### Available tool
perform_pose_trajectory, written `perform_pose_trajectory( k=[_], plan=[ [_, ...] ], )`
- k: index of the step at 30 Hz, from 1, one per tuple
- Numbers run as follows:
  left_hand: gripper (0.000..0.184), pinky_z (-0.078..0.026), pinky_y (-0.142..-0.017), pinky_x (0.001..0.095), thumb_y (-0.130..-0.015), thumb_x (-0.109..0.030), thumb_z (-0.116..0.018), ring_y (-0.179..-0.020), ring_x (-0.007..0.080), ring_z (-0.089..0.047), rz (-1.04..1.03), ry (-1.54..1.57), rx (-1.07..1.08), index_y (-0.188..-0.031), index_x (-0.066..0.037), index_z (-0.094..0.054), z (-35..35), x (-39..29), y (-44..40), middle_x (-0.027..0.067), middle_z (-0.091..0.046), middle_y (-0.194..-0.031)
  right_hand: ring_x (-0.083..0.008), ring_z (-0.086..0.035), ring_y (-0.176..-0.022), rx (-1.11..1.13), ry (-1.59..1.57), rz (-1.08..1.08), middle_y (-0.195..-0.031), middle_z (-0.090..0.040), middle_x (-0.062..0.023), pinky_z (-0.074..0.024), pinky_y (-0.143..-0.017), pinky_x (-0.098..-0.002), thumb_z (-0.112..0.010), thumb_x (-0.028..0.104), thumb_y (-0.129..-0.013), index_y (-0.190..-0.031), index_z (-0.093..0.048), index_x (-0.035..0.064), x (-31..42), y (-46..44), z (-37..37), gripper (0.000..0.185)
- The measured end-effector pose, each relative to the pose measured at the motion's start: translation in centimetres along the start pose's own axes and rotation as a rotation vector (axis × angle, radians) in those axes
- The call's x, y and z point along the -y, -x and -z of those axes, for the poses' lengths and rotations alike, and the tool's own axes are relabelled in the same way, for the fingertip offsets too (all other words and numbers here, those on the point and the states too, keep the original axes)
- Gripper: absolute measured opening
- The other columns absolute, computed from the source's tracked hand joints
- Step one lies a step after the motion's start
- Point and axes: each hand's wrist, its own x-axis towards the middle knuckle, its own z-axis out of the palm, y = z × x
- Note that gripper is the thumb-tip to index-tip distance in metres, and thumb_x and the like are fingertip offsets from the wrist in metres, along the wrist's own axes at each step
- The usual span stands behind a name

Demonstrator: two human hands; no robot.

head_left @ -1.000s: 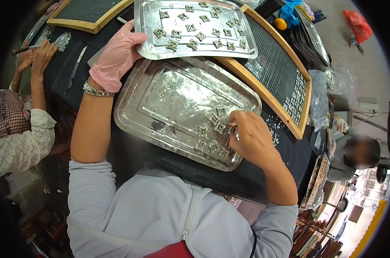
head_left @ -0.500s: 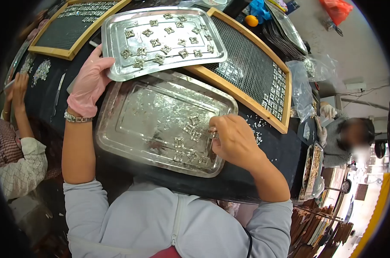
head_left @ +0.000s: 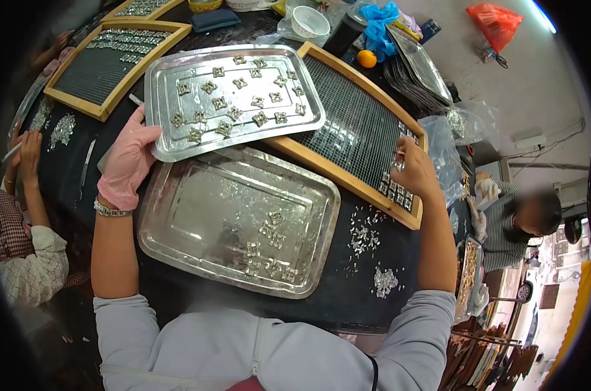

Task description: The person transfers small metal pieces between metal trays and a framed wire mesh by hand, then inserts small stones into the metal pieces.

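Note:
My left hand (head_left: 127,156), in a pink glove, grips the near-left corner of a shiny metal tray (head_left: 158,81). Small square metal pieces (head_left: 233,113) lie spread over that tray. Bare and pinched, my right hand (head_left: 415,171) is at the right end of a wood-framed mesh screen (head_left: 347,107), with a small square metal piece (head_left: 398,156) partly visible at its fingertips. Rows of similar pieces (head_left: 394,193) sit on the mesh beside it. Below the raised tray lies a worn metal tray (head_left: 184,212) with a cluster of square pieces (head_left: 270,229) at its right side.
Clear loose bits (head_left: 385,281) are scattered on the dark table at right. Another framed screen (head_left: 80,85) stands at upper left, near a co-worker's hands (head_left: 29,153). An orange (head_left: 366,58) and stacked dark sheets (head_left: 416,78) are at the back. Another person (head_left: 513,228) sits at right.
My right hand has moved from the lower tray up and right to the mesh screen. The view has shifted, and my left hand still holds the shiny tray.

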Motion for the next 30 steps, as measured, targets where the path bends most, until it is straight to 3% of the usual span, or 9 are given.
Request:
perform_pose_trajectory(
  k=[3, 10, 18, 27, 30],
  plan=[
    [0.055, -0.048, -0.093, 0.0321, -0.084, 0.007, -0.045, -0.106, 0.0191, -0.059, 0.001, -0.006, -0.004, -0.137, 0.005, -0.030, 0.1, 0.0, -0.1, 0.0142, -0.054, -0.121, -0.0290, -0.063, -0.081, 0.042, 0.006, 0.106, -0.083, -0.061, -0.0124, -0.0489, -0.072, -0.0389, -0.066, 0.004, -0.063, -0.104, -0.044, 0.0056, -2.0, -0.8, -1.2, 0.046],
    [0.054, -0.047, -0.094, 0.0322, -0.083, 0.007, -0.046, -0.106, 0.0190, -0.058, 0.005, -0.020, -0.027, -0.136, 0.005, -0.031, -0.1, -0.1, -0.2, 0.0126, -0.054, -0.122, -0.0280, -0.063, -0.084, 0.134, -0.131, 0.115, -0.083, -0.060, -0.0109, -0.0502, -0.074, -0.0364, -0.066, 0.000, -0.064, -0.105, -0.043, 0.0063, -3.6, -0.7, -2.1, 0.047],
    [0.052, -0.047, -0.094, 0.0314, -0.085, 0.008, -0.045, -0.107, 0.0182, -0.057, 0.024, -0.038, -0.070, -0.135, 0.005, -0.033, -0.7, -0.4, 0.1, 0.0122, -0.053, -0.122, -0.0242, -0.064, -0.082, 0.079, -0.358, -0.005, -0.083, -0.060, -0.0120, -0.0515, -0.074, -0.0327, -0.062, -0.003, -0.075, -0.102, -0.044, 0.0036, -4.7, -0.4, -2.0, 0.034],
    [0.056, -0.043, -0.099, 0.0329, -0.087, 0.005, -0.044, -0.114, 0.0206, -0.053, 0.031, -0.038, -0.020, -0.140, 0.005, -0.027, 0.2, -0.1, 0.0, 0.0134, -0.048, -0.130, -0.0228, -0.064, -0.079, 0.117, -0.394, -0.059, -0.081, -0.062, -0.0099, -0.0503, -0.072, -0.0321, -0.065, -0.001, -0.074, -0.102, -0.044, 0.0048, -5.2, -0.4, -2.5, 0.035],
    [0.054, -0.046, -0.097, 0.0333, -0.085, 0.007, -0.044, -0.111, 0.0197, -0.056, 0.025, -0.025, -0.059, -0.137, 0.004, -0.031, -0.2, -0.1, 0.1, 0.0127, -0.052, -0.125, -0.0169, -0.060, -0.078, 0.137, -0.375, -0.049, -0.078, -0.057, -0.0070, -0.0486, -0.074, -0.0303, -0.065, -0.006, -0.072, -0.104, -0.041, 0.0039, -4.7, -0.3, -2.3, 0.040]
  ],
)
